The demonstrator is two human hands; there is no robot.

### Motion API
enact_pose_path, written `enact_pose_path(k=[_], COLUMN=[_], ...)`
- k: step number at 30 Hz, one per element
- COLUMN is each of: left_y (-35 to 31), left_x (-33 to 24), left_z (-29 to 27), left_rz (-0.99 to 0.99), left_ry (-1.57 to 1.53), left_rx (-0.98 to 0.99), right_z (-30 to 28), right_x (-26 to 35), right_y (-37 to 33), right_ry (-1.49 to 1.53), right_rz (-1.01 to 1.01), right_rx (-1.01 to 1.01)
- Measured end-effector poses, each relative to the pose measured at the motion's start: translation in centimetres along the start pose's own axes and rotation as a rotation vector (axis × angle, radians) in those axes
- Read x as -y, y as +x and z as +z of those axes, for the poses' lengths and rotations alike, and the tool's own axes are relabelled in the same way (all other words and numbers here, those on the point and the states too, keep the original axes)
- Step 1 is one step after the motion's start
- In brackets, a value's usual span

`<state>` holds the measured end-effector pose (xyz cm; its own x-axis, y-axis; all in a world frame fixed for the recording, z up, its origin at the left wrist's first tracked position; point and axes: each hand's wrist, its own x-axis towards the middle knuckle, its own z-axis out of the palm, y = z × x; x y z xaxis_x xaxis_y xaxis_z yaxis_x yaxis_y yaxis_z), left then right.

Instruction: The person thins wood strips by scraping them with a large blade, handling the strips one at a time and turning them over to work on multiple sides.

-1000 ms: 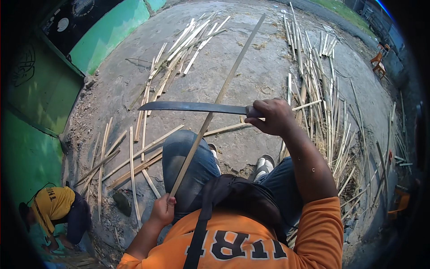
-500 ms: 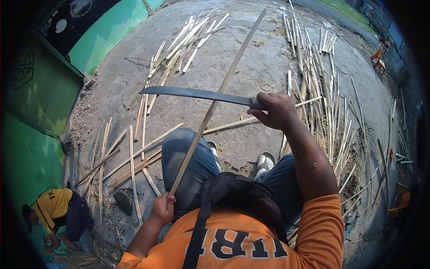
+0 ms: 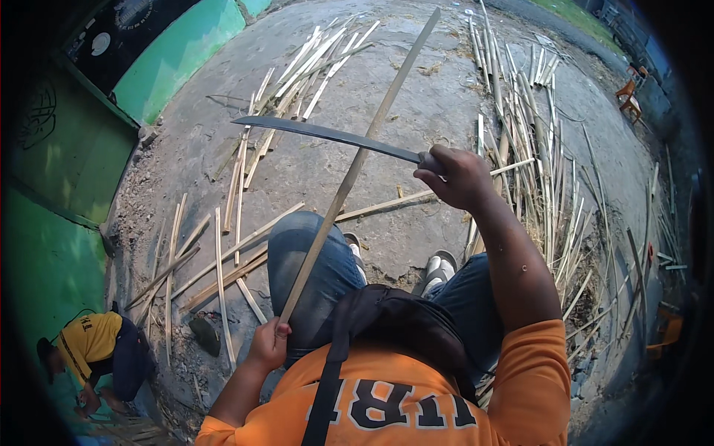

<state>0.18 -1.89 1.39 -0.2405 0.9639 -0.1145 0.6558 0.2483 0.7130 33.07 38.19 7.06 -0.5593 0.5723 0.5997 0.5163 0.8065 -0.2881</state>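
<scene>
My left hand [image 3: 269, 343] is closed round the near end of a long bamboo strip [image 3: 332, 212], close to my left hip. From there the strip slants up and away past my left knee toward the far ground. In my right hand [image 3: 455, 177] is the handle of a machete [image 3: 320, 132], its long dark blade pointing left. The blade crosses the strip a good way beyond my knee; whether its edge touches the strip I cannot tell. My right fingers wrap fully round the handle.
Split bamboo strips [image 3: 320, 67] lie ahead on the left, others [image 3: 223, 275] beside my left knee. A big bamboo pile [image 3: 539, 149] spreads on the right. A person in a yellow shirt [image 3: 93, 342] bends at lower left, near a green wall [image 3: 52, 260]. An orange chair [image 3: 628, 100] stands far right.
The machete's tip has swung up and away, tilting the blade more, while its handle has shifted slightly right. The bamboo strip and my left hand have hardly moved.
</scene>
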Motion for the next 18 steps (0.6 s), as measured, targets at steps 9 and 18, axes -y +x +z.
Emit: enact_pose_path(k=[9,18], left_y=[-0.2,-0.1], left_x=[0.1,0.5], left_z=[0.2,0.1], left_rz=[-0.026,0.008], left_ry=[0.001,0.017], left_rx=[0.001,0.003], right_z=[-0.3,0.0], right_x=[0.1,-1.3], right_y=[0.1,0.6], right_ry=[-0.071,0.01], right_rz=[0.031,-0.066], right_rx=[0.019,0.025])
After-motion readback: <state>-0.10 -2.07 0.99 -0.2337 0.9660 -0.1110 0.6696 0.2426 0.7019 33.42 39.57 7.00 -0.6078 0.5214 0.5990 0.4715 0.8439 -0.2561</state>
